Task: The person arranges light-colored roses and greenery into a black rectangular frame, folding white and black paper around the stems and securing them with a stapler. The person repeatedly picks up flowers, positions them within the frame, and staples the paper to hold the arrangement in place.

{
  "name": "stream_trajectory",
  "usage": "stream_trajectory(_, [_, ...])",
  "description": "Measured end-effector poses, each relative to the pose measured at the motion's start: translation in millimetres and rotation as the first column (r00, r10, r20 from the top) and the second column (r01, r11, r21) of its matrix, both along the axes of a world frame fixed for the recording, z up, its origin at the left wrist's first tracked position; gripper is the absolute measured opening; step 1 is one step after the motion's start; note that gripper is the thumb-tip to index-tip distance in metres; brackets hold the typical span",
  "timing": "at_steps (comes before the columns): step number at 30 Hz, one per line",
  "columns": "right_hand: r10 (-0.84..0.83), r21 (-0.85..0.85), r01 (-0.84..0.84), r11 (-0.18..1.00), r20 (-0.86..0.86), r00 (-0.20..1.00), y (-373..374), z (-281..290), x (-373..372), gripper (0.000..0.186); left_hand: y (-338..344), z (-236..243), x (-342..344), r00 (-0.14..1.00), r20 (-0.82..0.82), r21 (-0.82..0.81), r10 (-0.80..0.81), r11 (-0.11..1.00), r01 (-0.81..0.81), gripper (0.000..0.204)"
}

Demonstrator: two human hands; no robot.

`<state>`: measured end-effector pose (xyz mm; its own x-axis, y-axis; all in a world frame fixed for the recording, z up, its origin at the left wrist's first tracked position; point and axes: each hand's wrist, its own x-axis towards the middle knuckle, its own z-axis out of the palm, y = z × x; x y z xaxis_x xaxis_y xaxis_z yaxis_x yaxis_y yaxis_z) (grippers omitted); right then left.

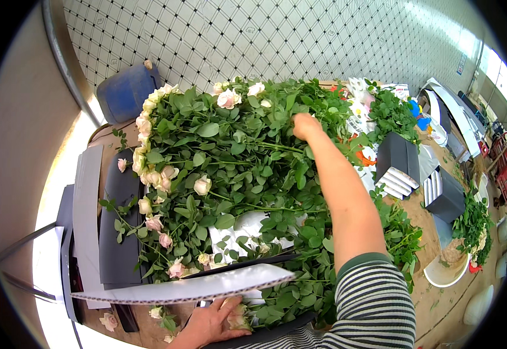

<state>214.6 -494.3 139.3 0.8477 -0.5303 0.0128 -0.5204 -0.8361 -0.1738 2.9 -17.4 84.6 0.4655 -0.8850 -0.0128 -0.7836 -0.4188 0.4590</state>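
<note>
A large heap of cut roses with green leaves covers the table, most of the pale pink and cream heads toward the left. My right hand reaches across to the far side of the heap, closed among the leaves; what its fingers hold is hidden. At the near edge, my left hand has its thumb and fingers on either side of a pale pink rose. Over the near roses, just beyond that hand, stands a tilted sheet of white corrugated cardboard. White paper shows between the stems.
A blue barrel stands back left. Grey and dark boards lie along the left side. To the right are dark wrapped stacks, more greenery, a white tub and red crates. A patterned wall sheet hangs behind.
</note>
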Motion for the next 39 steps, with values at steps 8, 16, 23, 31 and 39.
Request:
stream_trajectory(8, [0.331, -0.04, -0.342, 0.939, 0.381, 0.863, -19, 135, -40, 0.031, 7, -19, 1, 0.985, 0.164, -0.111, -0.046, 0.992, 0.065, 0.082])
stream_trajectory(16, [0.359, -0.121, -0.338, 0.933, 0.281, 0.89, -19, 68, -7, 0.037, 6, -11, -2, 1.0, 0.004, 0.116, 0.031, 0.993, -0.031, 0.076])
stream_trajectory(23, [0.312, -0.258, -0.272, 0.927, 0.129, 0.941, -26, 75, 3, 0.035, 2, -16, -3, 0.999, 0.046, 0.027, 0.028, 0.999, -0.029, 0.076])
stream_trajectory(31, [0.446, -0.133, -0.428, 0.894, 0.156, 0.882, -20, 123, -21, 0.054, 5, -7, -4, 1.0, 0.004, 0.056, 0.017, 0.998, -0.017, 0.076])
stream_trajectory(39, [0.188, 0.208, -0.649, 0.732, 0.854, 0.485, 3, 136, -78, 0.032, 12, -21, -4, 0.999, -0.039, -0.137, 0.031, 0.99, -0.036, 0.091])
